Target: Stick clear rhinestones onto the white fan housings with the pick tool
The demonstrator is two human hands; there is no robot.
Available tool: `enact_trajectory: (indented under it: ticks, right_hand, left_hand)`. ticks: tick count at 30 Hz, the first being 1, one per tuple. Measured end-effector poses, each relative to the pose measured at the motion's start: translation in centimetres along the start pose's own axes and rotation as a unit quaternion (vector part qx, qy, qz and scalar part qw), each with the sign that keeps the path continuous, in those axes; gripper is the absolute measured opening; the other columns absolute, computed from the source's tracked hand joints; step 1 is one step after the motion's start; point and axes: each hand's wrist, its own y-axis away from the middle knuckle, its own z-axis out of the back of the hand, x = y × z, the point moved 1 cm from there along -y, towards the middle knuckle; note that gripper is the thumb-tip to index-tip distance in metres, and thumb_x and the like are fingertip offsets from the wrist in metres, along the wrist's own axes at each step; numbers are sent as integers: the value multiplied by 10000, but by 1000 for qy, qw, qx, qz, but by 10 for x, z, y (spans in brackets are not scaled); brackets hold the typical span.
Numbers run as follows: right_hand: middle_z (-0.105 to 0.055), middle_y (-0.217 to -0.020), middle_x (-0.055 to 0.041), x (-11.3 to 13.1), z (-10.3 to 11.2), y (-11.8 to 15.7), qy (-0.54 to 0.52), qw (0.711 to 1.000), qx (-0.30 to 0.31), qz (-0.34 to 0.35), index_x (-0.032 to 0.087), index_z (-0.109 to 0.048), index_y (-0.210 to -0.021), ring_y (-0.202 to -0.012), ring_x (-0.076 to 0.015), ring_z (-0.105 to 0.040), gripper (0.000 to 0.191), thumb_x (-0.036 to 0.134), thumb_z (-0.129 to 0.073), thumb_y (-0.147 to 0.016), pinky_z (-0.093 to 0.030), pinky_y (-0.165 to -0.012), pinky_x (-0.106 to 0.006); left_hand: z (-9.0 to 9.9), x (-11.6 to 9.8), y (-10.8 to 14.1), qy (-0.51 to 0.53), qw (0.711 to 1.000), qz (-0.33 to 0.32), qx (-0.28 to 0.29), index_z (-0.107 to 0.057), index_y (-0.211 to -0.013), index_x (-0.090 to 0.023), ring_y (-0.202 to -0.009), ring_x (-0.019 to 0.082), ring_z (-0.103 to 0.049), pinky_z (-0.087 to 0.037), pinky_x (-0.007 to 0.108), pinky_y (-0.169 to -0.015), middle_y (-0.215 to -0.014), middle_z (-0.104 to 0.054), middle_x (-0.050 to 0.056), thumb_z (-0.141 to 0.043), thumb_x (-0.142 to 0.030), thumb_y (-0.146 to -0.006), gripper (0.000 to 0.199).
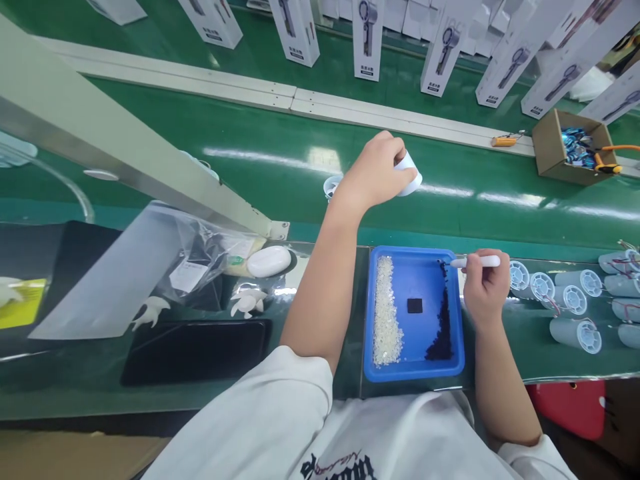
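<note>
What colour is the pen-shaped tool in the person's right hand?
The pen-shaped tool in the right hand is white, seen best in the head view.

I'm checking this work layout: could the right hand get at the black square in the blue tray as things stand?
Probably yes: the right hand, holding a white pen-like tool, is beside the blue tray, and nothing appears to cover the black square.

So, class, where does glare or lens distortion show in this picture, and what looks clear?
Head view: white glare streaks the green surface beyond the tray; head view: wide-angle distortion seems to fan the boxes along the top outward; head view: the tray and the pen in the right hand look fairly sharp.
</note>
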Motion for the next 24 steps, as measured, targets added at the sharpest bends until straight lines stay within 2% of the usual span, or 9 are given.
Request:
enact_trajectory:
  ticks: [8,17,21,24]
  right_hand:
    - [-542,-816,-6,6,-5,-3,7,1000,6,26,162,-472,-951,-656,-67,-558,73,151,-542,-967,-454,-621,-183]
    - [-548,-822,6,2,-7,-1,-1,1000,-5,10,183,-458,-959,-689,-70,-557,87,182,-544,-970,-457,-659,-188]
    - [-541,-778,20,6,-9,-3,5,1000,8,15,180,-459,-943,-635,-59,-550,97,159,-552,-961,-441,-615,-166]
    - [-527,-766,21,7,-8,-3,3,1000,-4,23,174,-457,-927,-611,-53,-537,107,141,-556,-952,-430,-587,-157]
  left_hand:
    - [-7,-3,0,4,1000,-18,8,-312,-729,-140,-830,126,-396,-401,296,-794,-957,-413,83,-612,-120,-868,332]
    - [-15,-7,-1,33,999,-37,9,-314,-688,-148,-800,142,-378,-371,315,-742,-931,-422,86,-630,-80,-818,347]
    - [-15,-8,0,37,999,-37,6,-307,-678,-149,-799,149,-395,-368,322,-741,-900,-408,83,-629,-63,-802,356]
    - [-14,-8,0,38,999,-36,3,-309,-674,-150,-801,156,-405,-365,330,-740,-879,-397,81,-630,-60,-795,355]
